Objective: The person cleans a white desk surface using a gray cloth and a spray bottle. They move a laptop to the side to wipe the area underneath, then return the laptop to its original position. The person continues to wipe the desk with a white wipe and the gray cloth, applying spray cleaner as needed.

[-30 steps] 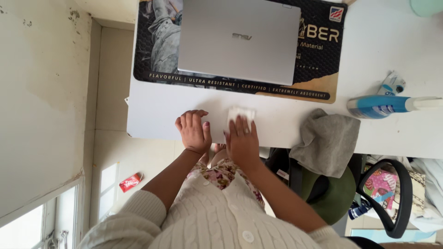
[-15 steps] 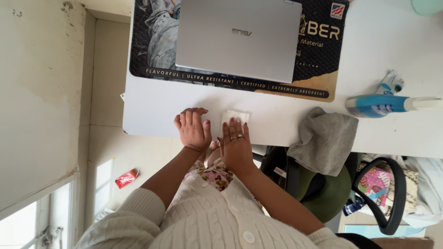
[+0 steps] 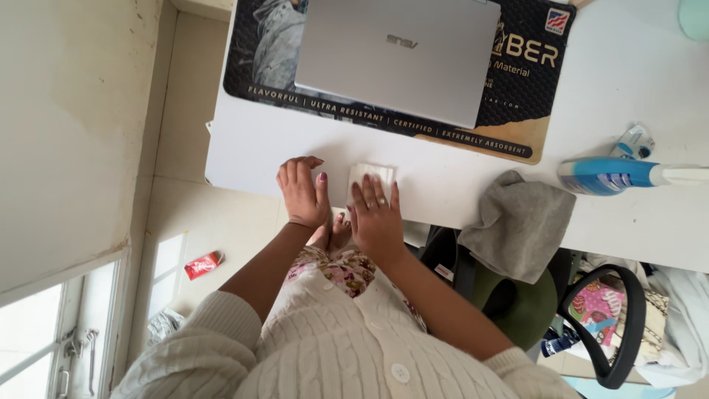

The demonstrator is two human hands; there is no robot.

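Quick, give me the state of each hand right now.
Left hand: open, fingers curled, resting on the white desk, holding nothing.
Right hand: open and flat, pressing the white tissue against the desk.

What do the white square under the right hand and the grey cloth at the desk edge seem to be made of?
White square: probably paper tissue or a thin wipe, matte, pressed flat under the right hand.
Grey cloth: soft fabric, perhaps fleece or cotton; it lies in loose folds and droops over the desk edge.
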